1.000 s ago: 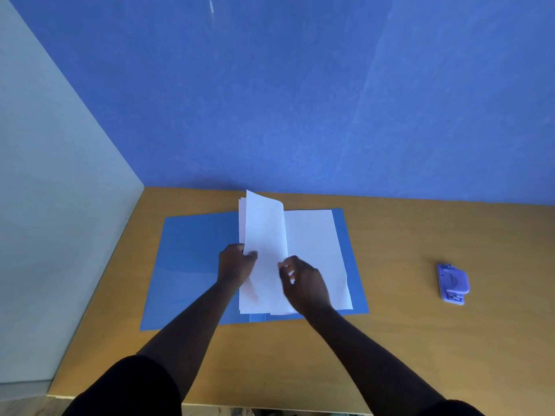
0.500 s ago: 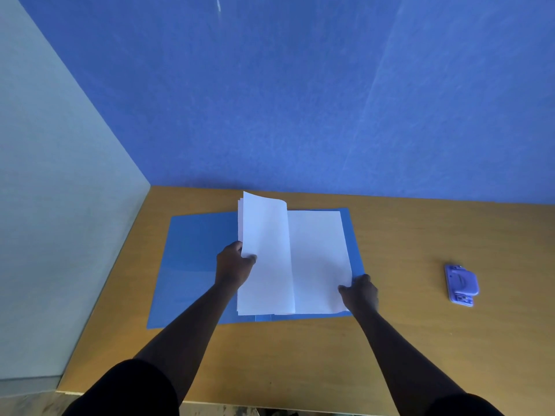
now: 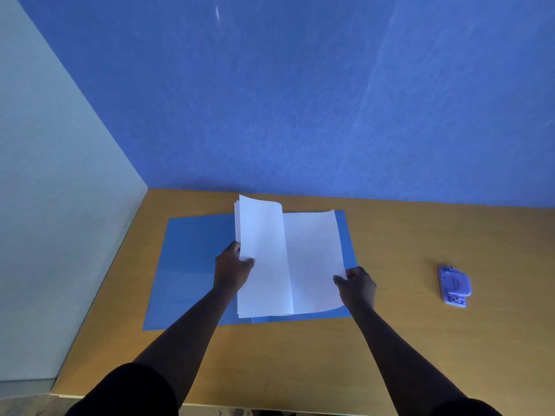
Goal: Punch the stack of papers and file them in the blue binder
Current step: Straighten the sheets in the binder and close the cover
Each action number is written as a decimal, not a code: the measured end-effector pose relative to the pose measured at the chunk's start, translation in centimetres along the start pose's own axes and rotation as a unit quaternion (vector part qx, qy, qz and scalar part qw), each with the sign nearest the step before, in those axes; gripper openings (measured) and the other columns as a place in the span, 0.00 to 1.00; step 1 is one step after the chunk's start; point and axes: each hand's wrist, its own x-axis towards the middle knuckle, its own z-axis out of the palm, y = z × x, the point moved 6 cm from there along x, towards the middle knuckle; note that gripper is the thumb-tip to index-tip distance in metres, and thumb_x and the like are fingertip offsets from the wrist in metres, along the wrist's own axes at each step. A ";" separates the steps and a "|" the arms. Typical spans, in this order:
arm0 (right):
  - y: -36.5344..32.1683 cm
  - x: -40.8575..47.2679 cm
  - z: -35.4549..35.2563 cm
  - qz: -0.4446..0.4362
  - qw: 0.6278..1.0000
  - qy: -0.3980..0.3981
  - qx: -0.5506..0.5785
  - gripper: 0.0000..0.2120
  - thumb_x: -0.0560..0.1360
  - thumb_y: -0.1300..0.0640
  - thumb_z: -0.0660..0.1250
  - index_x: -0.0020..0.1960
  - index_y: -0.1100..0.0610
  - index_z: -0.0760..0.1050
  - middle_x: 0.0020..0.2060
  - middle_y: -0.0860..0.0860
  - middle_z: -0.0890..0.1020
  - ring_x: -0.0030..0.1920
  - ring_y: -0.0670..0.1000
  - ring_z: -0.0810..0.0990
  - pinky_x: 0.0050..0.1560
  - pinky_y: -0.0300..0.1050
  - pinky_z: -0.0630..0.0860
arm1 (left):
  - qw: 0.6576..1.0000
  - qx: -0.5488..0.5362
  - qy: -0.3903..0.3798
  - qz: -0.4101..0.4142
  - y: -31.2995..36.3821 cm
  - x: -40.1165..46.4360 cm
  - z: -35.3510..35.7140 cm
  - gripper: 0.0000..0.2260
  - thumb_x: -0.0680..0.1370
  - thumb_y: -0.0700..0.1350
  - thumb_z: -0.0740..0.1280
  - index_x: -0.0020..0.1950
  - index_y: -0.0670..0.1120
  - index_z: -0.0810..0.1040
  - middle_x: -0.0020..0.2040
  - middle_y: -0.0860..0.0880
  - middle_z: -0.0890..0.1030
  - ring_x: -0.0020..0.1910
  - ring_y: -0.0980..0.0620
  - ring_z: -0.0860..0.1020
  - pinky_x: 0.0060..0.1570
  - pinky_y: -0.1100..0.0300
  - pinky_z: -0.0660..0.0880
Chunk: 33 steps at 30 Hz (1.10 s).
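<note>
Holding the stack of papers (image 3: 288, 262) from both sides over the open blue binder (image 3: 192, 265), which lies flat on the wooden table (image 3: 420, 340). Left hand (image 3: 232, 270) has its thumb on top of the upper sheets at their left edge, other fingers tucked behind; those sheets are curled up off the pile, and that left edge sits about over the binder's centre fold. Right hand (image 3: 357, 285) pinches the right edge of the flat sheets low down, thumb on top, fingers under; that edge rides slightly lifted over the binder's right flap. Long axis of the papers runs away from the person, roughly parallel to the fold. Key relation: the filing edge is the left one, under the left hand, so that hand is nearer to whatever fastener sits at the fold. I can't see any prongs or holes from here, paper covers that zone. Hole punch (image 3: 455, 286) is well apart to the right on the table, untouched, nearer the right hand. My read: punching looks done, and this is the seating step. Next move probably means lowering the curled sheets flat along the fold with the left hand while the right keeps the outer edge square. Risk: sheets fanning at the top left corner, already slightly offset.
</note>
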 end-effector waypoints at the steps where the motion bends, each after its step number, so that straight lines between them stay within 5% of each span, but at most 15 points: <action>1: -0.3 -0.1 -0.3 -0.009 1.000 0.006 -0.005 0.10 0.70 0.55 0.73 0.44 0.58 0.74 0.36 0.49 0.78 0.37 0.51 0.76 0.29 0.37 0.65 | 1.000 -0.003 -0.002 0.001 -0.1 0.1 0.1 0.11 0.71 0.40 0.70 0.38 0.44 0.67 0.33 0.52 0.67 0.33 0.53 0.67 0.28 0.64 0.61; 3: -0.8 -0.5 -0.8 -0.021 1.000 0.016 -0.017 0.11 0.70 0.53 0.74 0.45 0.56 0.74 0.37 0.47 0.78 0.37 0.49 0.75 0.29 0.37 0.65 | 1.000 -0.029 -0.008 0.000 -0.1 0.0 0.2 0.12 0.71 0.40 0.71 0.53 0.45 0.74 0.42 0.52 0.76 0.42 0.51 0.75 0.31 0.67 0.66; 6: -1.7 -0.7 -0.9 -0.038 0.999 0.018 -0.012 0.10 0.71 0.52 0.71 0.49 0.56 0.77 0.41 0.48 0.82 0.36 0.47 0.75 0.32 0.38 0.67 | 0.998 -0.053 -0.003 0.030 0.2 -0.3 0.0 0.32 0.72 0.38 0.71 0.73 0.51 0.65 0.55 0.46 0.80 0.52 0.45 0.79 0.44 0.63 0.76; 8: -2.9 -1.2 -0.3 -0.077 0.997 0.003 -0.003 0.10 0.72 0.53 0.69 0.51 0.57 0.78 0.44 0.49 0.84 0.38 0.47 0.77 0.33 0.38 0.68 | 0.998 -0.049 0.001 0.046 0.2 -0.3 0.0 0.35 0.72 0.37 0.71 0.75 0.54 0.63 0.49 0.45 0.81 0.49 0.46 0.80 0.44 0.71 0.75; 11: -5.6 -2.7 1.2 -0.141 0.989 -0.033 0.013 0.09 0.72 0.55 0.69 0.52 0.56 0.77 0.43 0.49 0.84 0.38 0.47 0.79 0.33 0.35 0.69 | 0.998 -0.023 -0.016 0.062 0.3 0.0 0.4 0.18 0.73 0.37 0.70 0.61 0.50 0.79 0.44 0.51 0.83 0.41 0.52 0.80 0.37 0.82 0.67; 13: -7.5 -3.9 2.4 -0.178 0.981 -0.070 0.023 0.11 0.72 0.54 0.70 0.53 0.56 0.77 0.41 0.49 0.83 0.38 0.47 0.79 0.34 0.35 0.71 | 0.996 -0.023 -0.032 0.076 0.3 0.2 0.9 0.06 0.73 0.38 0.71 0.46 0.48 0.84 0.45 0.53 0.84 0.46 0.55 0.81 0.43 0.77 0.72; 15: -9.3 -5.0 3.9 -0.204 0.973 -0.111 0.018 0.12 0.72 0.51 0.72 0.52 0.55 0.77 0.40 0.47 0.81 0.37 0.46 0.78 0.33 0.31 0.70 | 0.996 -0.018 -0.033 0.085 0.3 0.2 1.2 0.01 0.73 0.41 0.73 0.43 0.46 0.84 0.44 0.53 0.84 0.45 0.57 0.80 0.48 0.66 0.75; 21: -12.1 -7.7 7.6 -0.262 0.947 -0.183 -0.013 0.09 0.72 0.51 0.73 0.49 0.54 0.81 0.45 0.49 0.85 0.45 0.48 0.83 0.48 0.43 0.79 | 0.998 0.000 -0.006 0.068 0.5 0.2 1.0 0.19 0.79 0.53 0.65 0.33 0.42 0.78 0.29 0.51 0.76 0.32 0.51 0.75 0.39 0.62 0.66; 24: -12.6 -8.4 8.5 -0.284 0.937 -0.202 -0.032 0.08 0.73 0.55 0.71 0.51 0.55 0.82 0.48 0.50 0.86 0.48 0.49 0.83 0.53 0.40 0.78 | 0.998 0.008 0.003 0.062 0.7 0.1 0.5 0.23 0.79 0.57 0.64 0.27 0.45 0.74 0.26 0.51 0.75 0.30 0.53 0.74 0.36 0.61 0.66; 27: -12.8 -8.9 9.1 -0.303 0.929 -0.205 -0.045 0.08 0.74 0.56 0.71 0.52 0.55 0.83 0.48 0.50 0.86 0.48 0.49 0.83 0.51 0.37 0.75 | 0.999 -0.027 -0.005 0.016 0.3 0.2 0.3 0.26 0.78 0.57 0.66 0.25 0.44 0.66 0.24 0.48 0.71 0.27 0.51 0.72 0.34 0.59 0.65; 33: -12.4 -8.5 8.8 -0.281 0.937 -0.207 -0.010 0.06 0.75 0.51 0.69 0.46 0.53 0.82 0.42 0.48 0.85 0.39 0.44 0.81 0.37 0.30 0.73 | 1.000 0.026 0.003 0.016 -0.3 0.4 -0.3 0.13 0.74 0.44 0.71 0.33 0.44 0.71 0.29 0.53 0.70 0.30 0.53 0.69 0.32 0.63 0.63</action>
